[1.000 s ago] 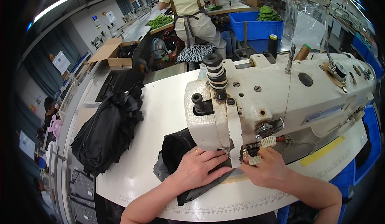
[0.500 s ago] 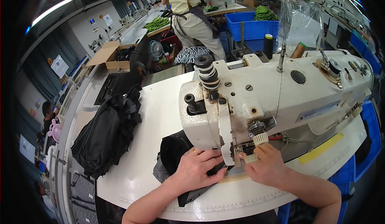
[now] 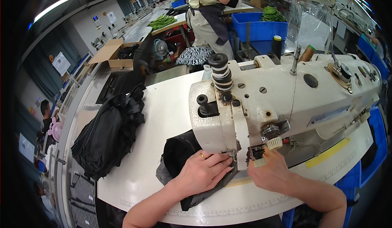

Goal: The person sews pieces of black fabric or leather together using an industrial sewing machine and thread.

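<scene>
White table, factory floor; hands flat on black fabric.

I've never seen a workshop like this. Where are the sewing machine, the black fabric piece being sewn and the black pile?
sewing machine (image 3: 281, 101), head view, white arm.
black fabric piece (image 3: 177, 152), head view, folded part.
black pile (image 3: 108, 134), head view, middle.

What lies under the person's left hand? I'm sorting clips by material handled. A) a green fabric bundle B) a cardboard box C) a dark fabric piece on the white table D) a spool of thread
C: the left hand presses flat on a dark fabric piece beside the sewing machine.
</scene>
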`<state>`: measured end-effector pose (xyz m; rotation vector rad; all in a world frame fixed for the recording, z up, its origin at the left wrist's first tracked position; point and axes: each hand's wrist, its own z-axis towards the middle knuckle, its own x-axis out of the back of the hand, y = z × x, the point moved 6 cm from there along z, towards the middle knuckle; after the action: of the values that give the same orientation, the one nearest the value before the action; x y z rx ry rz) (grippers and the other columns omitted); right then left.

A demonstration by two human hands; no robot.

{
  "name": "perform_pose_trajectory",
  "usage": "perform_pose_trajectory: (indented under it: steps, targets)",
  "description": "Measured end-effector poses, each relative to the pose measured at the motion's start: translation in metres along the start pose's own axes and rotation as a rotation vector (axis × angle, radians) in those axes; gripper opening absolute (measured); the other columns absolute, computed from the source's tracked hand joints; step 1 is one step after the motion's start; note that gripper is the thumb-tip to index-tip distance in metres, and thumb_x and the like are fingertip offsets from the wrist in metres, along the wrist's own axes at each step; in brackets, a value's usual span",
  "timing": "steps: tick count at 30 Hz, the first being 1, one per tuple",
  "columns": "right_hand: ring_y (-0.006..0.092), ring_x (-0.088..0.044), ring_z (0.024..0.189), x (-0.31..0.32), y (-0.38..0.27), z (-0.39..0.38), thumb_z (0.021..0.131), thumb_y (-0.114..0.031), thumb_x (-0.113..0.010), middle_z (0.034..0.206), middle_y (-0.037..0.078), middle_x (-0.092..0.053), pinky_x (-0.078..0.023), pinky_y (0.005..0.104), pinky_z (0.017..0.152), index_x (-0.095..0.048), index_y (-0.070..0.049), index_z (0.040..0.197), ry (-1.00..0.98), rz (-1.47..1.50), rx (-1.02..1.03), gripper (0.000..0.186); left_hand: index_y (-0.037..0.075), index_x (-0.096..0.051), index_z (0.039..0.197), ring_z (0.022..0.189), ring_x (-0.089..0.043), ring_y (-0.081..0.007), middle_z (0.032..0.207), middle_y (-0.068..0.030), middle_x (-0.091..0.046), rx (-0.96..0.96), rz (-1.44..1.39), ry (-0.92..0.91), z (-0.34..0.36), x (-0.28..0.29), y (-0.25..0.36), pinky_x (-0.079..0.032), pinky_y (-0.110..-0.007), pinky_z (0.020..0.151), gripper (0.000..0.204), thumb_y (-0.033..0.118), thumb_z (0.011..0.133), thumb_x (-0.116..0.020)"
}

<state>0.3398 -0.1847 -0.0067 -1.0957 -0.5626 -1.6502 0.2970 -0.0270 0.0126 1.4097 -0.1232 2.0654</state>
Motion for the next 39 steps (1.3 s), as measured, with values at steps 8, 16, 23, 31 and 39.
perform_pose_trajectory:
  steps: [8, 16, 23, 31, 39]
  targets:
    - [0.0242, -0.052, 0.077, 0.001, -0.009, 0.001, 0.074, -0.011, -0.064, 0.073, 0.004, -0.053, -0.042, 0.0364, 0.065, -0.071, -0.011, 0.109, -0.035, -0.08, 0.079, 0.036, 0.007, -0.071, 0.102, 0.095, -0.061, -0.0179, 0.105, -0.0011, -0.065, 0.113, -0.007, -0.015, -0.004, -0.003, -0.004, -0.051, -0.033, 0.083, 0.022, 0.013, 0.081, -0.072]
    - [0.0225, -0.054, 0.075, 0.006, -0.006, -0.005, 0.073, -0.012, -0.066, 0.092, 0.006, -0.061, -0.043, 0.0353, 0.067, -0.072, -0.011, 0.1, 0.018, -0.068, 0.075, 0.028, 0.015, -0.071, 0.109, 0.08, -0.067, -0.0189, 0.1, -0.0021, -0.068, -0.092, 0.009, -0.007, -0.009, -0.011, -0.009, -0.053, -0.031, 0.064, 0.03, 0.01, 0.08, -0.076]
    - [0.0207, -0.057, 0.074, 0.004, -0.005, -0.009, 0.071, -0.014, -0.066, 0.084, 0.002, -0.06, -0.044, 0.036, 0.065, -0.071, -0.018, 0.115, 0.03, -0.057, 0.085, 0.044, 0.016, -0.075, 0.103, 0.069, -0.063, -0.0187, 0.077, -0.0007, -0.06, -0.064, -0.01, 0.028, -0.005, -0.004, -0.003, -0.052, -0.033, 0.057, 0.026, 0.01, 0.077, -0.077]
    - [0.0223, -0.052, 0.072, 0.007, -0.009, -0.009, 0.074, -0.015, -0.065, 0.079, 0.002, -0.056, -0.04, 0.0353, 0.063, -0.07, -0.013, 0.115, 0.0, -0.094, 0.11, 0.042, 0.015, -0.072, 0.106, 0.08, -0.068, -0.0248, 0.099, -0.0045, -0.071, 0.019, -0.022, -0.018, -0.001, -0.003, -0.003, -0.056, -0.036, 0.067, 0.025, 0.016, 0.081, -0.076]
    - [0.0217, -0.052, 0.071, 0.006, -0.014, -0.008, 0.076, -0.014, -0.063, 0.079, 0.004, -0.061, -0.038, 0.0353, 0.063, -0.07, -0.009, 0.111, -0.086, -0.146, 0.121, 0.036, 0.011, -0.068, 0.11, 0.083, -0.066, -0.0296, 0.098, -0.0076, -0.07, 0.127, -0.032, -0.11, -0.005, -0.012, -0.012, -0.055, -0.039, 0.069, 0.027, 0.021, 0.085, -0.072]
